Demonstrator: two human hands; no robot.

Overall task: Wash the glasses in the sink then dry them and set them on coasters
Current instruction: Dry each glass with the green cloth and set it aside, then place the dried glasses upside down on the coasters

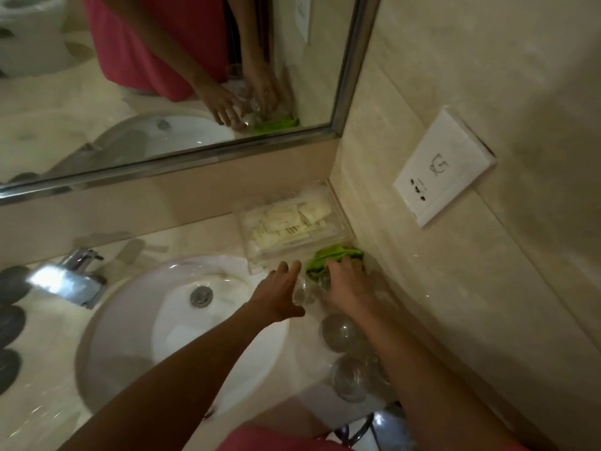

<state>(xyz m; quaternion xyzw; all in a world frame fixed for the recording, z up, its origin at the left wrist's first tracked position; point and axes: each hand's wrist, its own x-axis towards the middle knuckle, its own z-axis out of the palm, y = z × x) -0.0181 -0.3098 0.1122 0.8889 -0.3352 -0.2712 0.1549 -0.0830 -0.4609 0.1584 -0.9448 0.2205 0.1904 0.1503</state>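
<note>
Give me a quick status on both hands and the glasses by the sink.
Left hand open, reaching toward a clear drinking glass. Right hand on the crumpled green cloth, grip unclear. Two more clear glasses on the counter. Nothing blocking.

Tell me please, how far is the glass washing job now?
Two glasses stand on the counter right of the sink; whether washed, unclear. Both hands, left hand and right hand, reach glasses beside the green cloth. No coasters visible, so placing remains.
</note>
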